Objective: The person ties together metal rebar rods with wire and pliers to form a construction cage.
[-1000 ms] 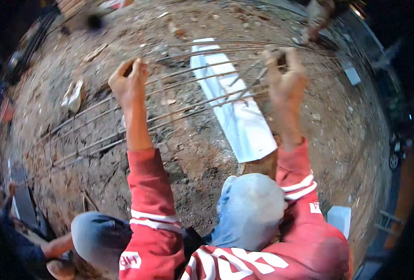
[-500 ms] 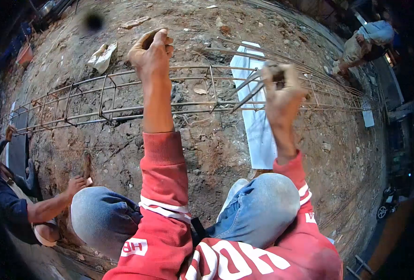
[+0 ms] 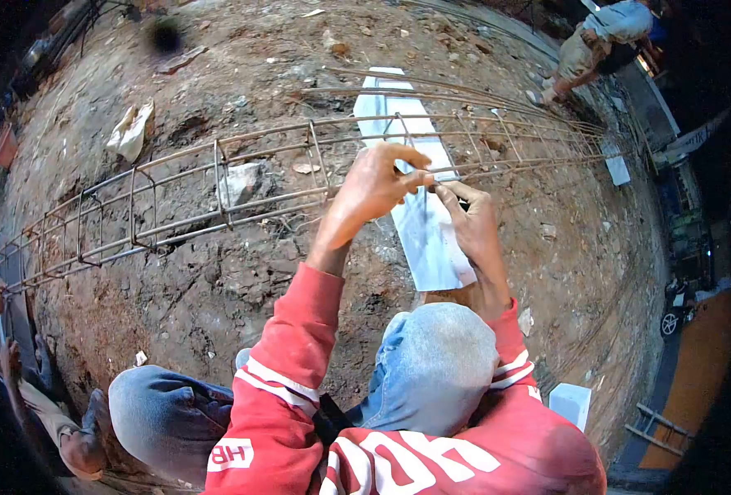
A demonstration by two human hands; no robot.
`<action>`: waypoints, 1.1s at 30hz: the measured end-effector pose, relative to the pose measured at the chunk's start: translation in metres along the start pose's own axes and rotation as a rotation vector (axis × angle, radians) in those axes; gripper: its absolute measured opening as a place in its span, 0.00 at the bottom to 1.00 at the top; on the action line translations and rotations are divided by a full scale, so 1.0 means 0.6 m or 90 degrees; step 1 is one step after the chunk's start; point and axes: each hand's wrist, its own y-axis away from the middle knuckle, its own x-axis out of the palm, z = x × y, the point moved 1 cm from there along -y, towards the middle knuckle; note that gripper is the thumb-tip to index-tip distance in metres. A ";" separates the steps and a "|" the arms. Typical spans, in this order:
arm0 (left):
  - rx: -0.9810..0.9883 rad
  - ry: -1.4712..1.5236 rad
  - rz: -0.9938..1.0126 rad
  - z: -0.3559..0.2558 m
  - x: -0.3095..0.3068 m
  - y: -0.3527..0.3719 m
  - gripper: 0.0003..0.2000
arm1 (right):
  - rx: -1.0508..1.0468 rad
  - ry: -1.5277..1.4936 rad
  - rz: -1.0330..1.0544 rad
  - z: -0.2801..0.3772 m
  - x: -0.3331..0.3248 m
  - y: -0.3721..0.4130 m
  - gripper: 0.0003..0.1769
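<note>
Red-sleeved hands (image 3: 373,183) together at rebar (image 3: 312,125)

Both arms (image 3: 295,346) were extended forward; the left grip (image 3: 372,186), fingers (image 3: 406,153) bent, was just beside the right grip (image 3: 475,221), likewise curled.

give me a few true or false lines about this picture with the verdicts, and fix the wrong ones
1. The left hand and the right hand are close together at the metal cage. True.
2. The white board lies on top of the metal cage. False: the white board is beneath it.
3. The left sleeve is red. True.
4. The person at the upper right wears a red shirt. False: the shirt is light blue.
5. The jeans are blue. True.
</note>
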 end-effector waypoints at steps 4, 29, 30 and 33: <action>0.005 -0.111 -0.026 0.008 0.035 -0.005 0.08 | 0.129 -0.077 0.020 0.000 -0.039 0.009 0.08; -0.236 0.009 -0.379 0.158 0.152 0.004 0.15 | -0.219 0.403 0.373 -0.087 -0.012 -0.192 0.10; -0.235 0.011 -0.379 0.156 0.151 0.002 0.15 | -0.206 0.422 0.313 -0.065 -0.013 -0.172 0.09; -0.340 0.027 -0.364 0.142 0.145 -0.001 0.12 | -0.247 0.621 0.131 -0.025 -0.018 -0.127 0.09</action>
